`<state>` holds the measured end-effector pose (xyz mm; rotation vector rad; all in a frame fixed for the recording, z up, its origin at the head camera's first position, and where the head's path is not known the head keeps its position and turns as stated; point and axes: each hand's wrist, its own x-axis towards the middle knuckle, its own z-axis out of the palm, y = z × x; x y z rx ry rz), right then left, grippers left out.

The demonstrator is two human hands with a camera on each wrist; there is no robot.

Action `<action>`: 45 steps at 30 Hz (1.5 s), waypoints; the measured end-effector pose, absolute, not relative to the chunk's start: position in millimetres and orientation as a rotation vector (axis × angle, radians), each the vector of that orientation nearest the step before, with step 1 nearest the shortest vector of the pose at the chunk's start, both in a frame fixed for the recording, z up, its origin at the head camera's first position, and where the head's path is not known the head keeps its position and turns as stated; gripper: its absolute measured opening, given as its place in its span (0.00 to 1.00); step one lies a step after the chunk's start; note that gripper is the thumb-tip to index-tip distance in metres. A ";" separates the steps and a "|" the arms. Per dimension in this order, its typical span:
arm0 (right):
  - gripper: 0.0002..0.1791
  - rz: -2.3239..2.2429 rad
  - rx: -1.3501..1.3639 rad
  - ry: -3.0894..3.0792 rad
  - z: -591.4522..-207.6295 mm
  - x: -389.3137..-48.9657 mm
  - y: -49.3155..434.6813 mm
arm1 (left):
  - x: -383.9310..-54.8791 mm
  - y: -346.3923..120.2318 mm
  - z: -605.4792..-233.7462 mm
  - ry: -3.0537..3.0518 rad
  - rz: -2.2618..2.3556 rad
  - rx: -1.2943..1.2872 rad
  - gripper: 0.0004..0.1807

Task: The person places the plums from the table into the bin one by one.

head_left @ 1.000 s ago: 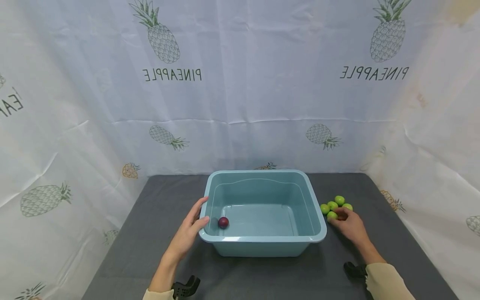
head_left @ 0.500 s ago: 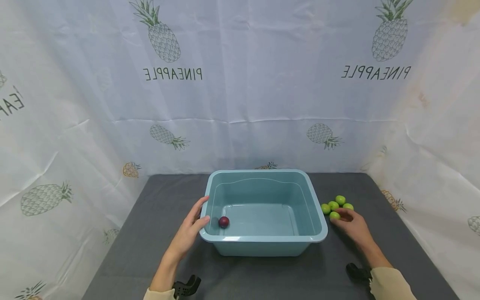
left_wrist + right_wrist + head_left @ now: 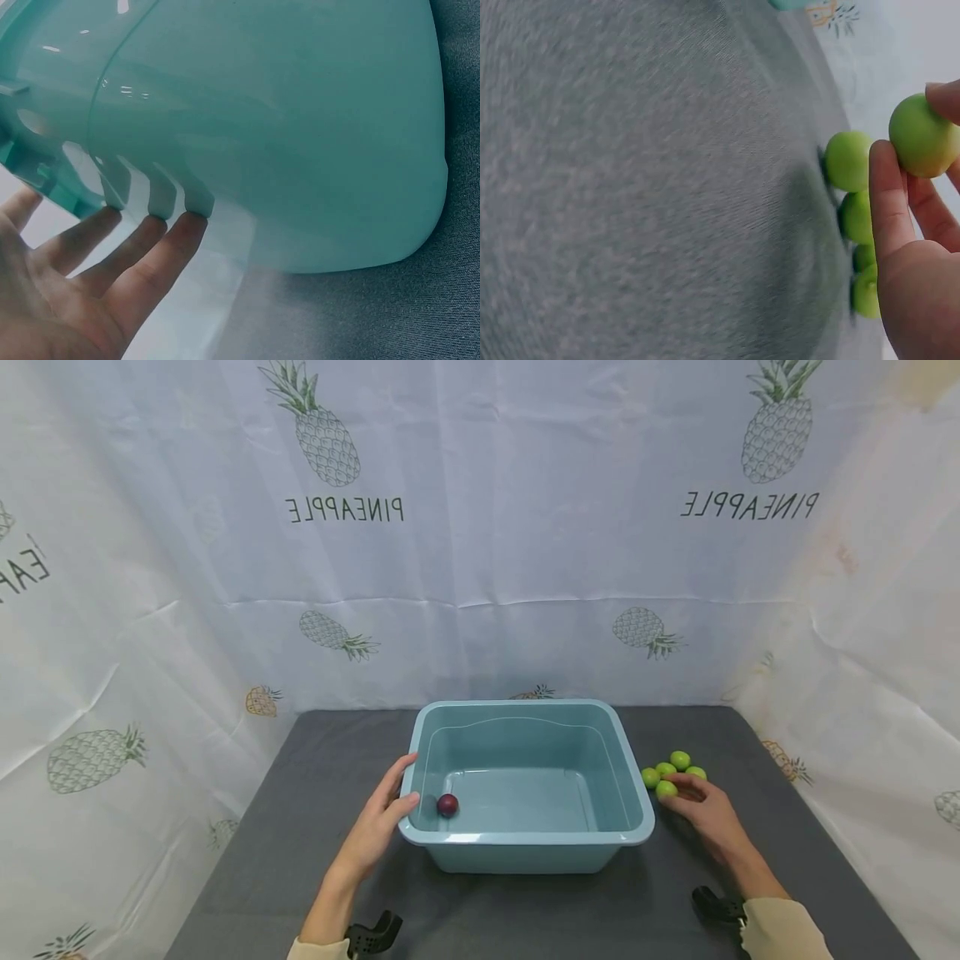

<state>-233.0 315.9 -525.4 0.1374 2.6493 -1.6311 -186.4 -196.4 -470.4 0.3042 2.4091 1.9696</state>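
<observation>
A light blue plastic tub (image 3: 525, 838) stands on the dark cloth. My left hand (image 3: 372, 827) rests at its left side, thumb at the rim. In the left wrist view, the fingertips (image 3: 193, 221) touch the tub's outer wall, fingers mostly straight. Inside the tub, near the left wall, lies one dark red round fruit (image 3: 447, 805). Right of the tub, my right hand (image 3: 705, 812) pinches a small round green fruit (image 3: 922, 136) between thumb and fingers. Several similar green fruits (image 3: 847, 161) lie close behind it, partly covered by the hand in the right wrist view.
Dark grey cloth (image 3: 300, 843) covers the table. White curtains (image 3: 487, 543) printed with pineapples hang behind and on both sides. A black strap device (image 3: 375, 933) sits at the left wrist and another black device (image 3: 716, 906) at the right.
My right hand and the green fruit in it have shifted very slightly to the right, while the other green fruits stay put. The left hand and the tub look unchanged.
</observation>
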 end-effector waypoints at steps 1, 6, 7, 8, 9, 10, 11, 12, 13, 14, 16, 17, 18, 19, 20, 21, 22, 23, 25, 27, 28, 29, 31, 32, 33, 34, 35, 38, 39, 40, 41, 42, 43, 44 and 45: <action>0.35 -1.632 0.133 2.654 -523.7 -233.1 315.4 | -186.4 -196.4 -470.2 2.410 1.970 0.302 0.31; 0.34 -1.645 0.094 2.667 -514.6 -232.6 311.5 | -186.4 -196.2 -469.5 2.413 1.970 0.291 0.31; 0.33 -1.644 0.083 2.671 -512.7 -232.1 310.6 | -186.5 -196.1 -469.3 2.413 1.970 0.288 0.31; 0.33 -1.650 0.068 2.669 -510.8 -231.5 309.9 | -186.6 -196.0 -469.2 2.411 1.972 0.285 0.31; 0.32 -1.660 0.052 2.663 -509.0 -230.9 309.2 | -186.9 -195.9 -469.1 2.410 1.971 0.282 0.31; 0.32 -1.673 0.036 2.656 -507.3 -230.3 308.7 | -187.1 -195.9 -469.2 2.415 1.966 0.286 0.31; 0.31 -1.685 0.020 2.650 -505.6 -229.6 308.0 | -187.3 -195.8 -469.0 2.413 1.967 0.285 0.31; 0.31 -1.698 0.003 2.644 -503.9 -229.0 307.3 | -187.5 -195.8 -468.9 2.413 1.968 0.285 0.31; 0.31 -1.711 -0.010 2.637 -502.3 -228.6 306.8 | -187.7 -195.8 -468.7 2.412 1.970 0.287 0.31; 0.30 -1.725 -0.022 2.629 -500.7 -228.1 306.1 | -187.9 -195.7 -468.5 2.411 1.970 0.287 0.30; 0.30 -1.738 -0.040 2.626 -497.3 -227.3 304.7 | -188.3 -195.9 -468.1 2.415 1.969 0.290 0.30; 0.29 -1.740 -0.047 2.629 -495.7 -227.1 303.9 | -188.3 -195.9 -467.5 2.412 1.974 0.285 0.30; 0.29 -1.741 -0.058 2.632 -494.1 -226.9 303.3 | -188.1 -196.1 -467.2 2.416 1.974 0.283 0.30; 0.28 -1.744 -0.063 2.633 -492.5 -226.8 302.8 | -188.0 -196.6 -467.1 2.418 1.974 0.276 0.30; 0.28 -1.748 -0.076 2.632 -490.7 -226.5 302.0 | -187.9 -197.5 -466.8 2.415 1.977 0.271 0.30; 0.27 -1.752 -0.091 2.630 -489.0 -226.4 301.3 | -187.6 -198.4 -466.7 2.412 1.980 0.263 0.30; 0.27 -1.757 -0.105 2.626 -487.3 -226.2 300.6 | -187.0 -199.3 -466.5 2.409 1.986 0.254 0.30; 0.26 -1.759 -0.120 2.622 -485.7 -226.0 299.8 | -186.3 -200.0 -466.3 2.403 1.993 0.243 0.30; 0.26 -1.759 -0.144 2.614 -482.1 -225.4 298.4 | -185.6 -200.8 -466.0 2.400 1.994 0.234 0.30; 0.26 -1.758 -0.167 2.607 -478.8 -224.5 297.2 | -185.0 -199.9 -465.2 2.401 1.990 0.237 0.30; 0.26 -1.755 -0.177 2.607 -477.2 -224.0 296.7 | -184.9 -199.2 -464.9 2.403 1.986 0.238 0.30; 0.25 -1.758 -0.189 2.604 -475.6 -223.5 296.2 | -185.0 -198.4 -464.5 2.405 1.982 0.237 0.30; 0.25 -1.780 -0.222 2.590 -472.0 -222.8 295.0 | -185.4 -197.4 -464.1 2.408 1.977 0.234 0.30; 0.24 -1.795 -0.238 2.584 -470.0 -222.5 294.5 | -185.6 -197.2 -464.1 2.409 1.974 0.231 0.30; 0.24 -1.804 -0.256 2.581 -467.9 -222.2 294.1 | -185.7 -197.2 -464.0 2.409 1.977 0.226 0.30; 0.23 -1.813 -0.275 2.576 -465.7 -221.9 293.6 | -185.9 -197.2 -464.1 2.410 1.974 0.224 0.30; 0.22 -1.822 -0.293 2.569 -463.1 -221.8 293.3 | -186.0 -197.2 -463.9 2.411 1.974 0.224 0.30; 0.21 -1.811 -0.336 2.579 -454.0 -221.4 292.4 | -186.4 -197.1 -463.3 2.415 1.971 0.225 0.31; 0.21 -1.796 -0.348 2.588 -450.8 -221.4 292.0 | -186.6 -196.9 -463.3 2.417 1.968 0.229 0.31; 0.20 -1.783 -0.358 2.595 -447.5 -221.5 291.6 | -186.8 -196.7 -463.4 2.419 1.967 0.229 0.31; 0.20 -1.773 -0.366 2.602 -444.1 -221.6 291.1 | -186.7 -196.6 -463.2 2.420 1.968 0.226 0.31; 0.20 -1.760 -0.377 2.614 -440.5 -221.5 290.7 | -186.8 -196.4 -463.4 2.423 1.968 0.223 0.31; 0.20 -1.753 -0.387 2.619 -437.2 -221.5 290.3 | -186.9 -196.2 -463.7 2.424 1.968 0.224 0.31; 0.20 -1.749 -0.399 2.624 -434.0 -221.5 290.0 | -186.9 -195.9 -464.0 2.425 1.968 0.224 0.31; 0.20 -1.746 -0.411 2.626 -430.9 -221.5 289.8 | -186.9 -195.6 -464.3 2.427 1.966 0.226 0.31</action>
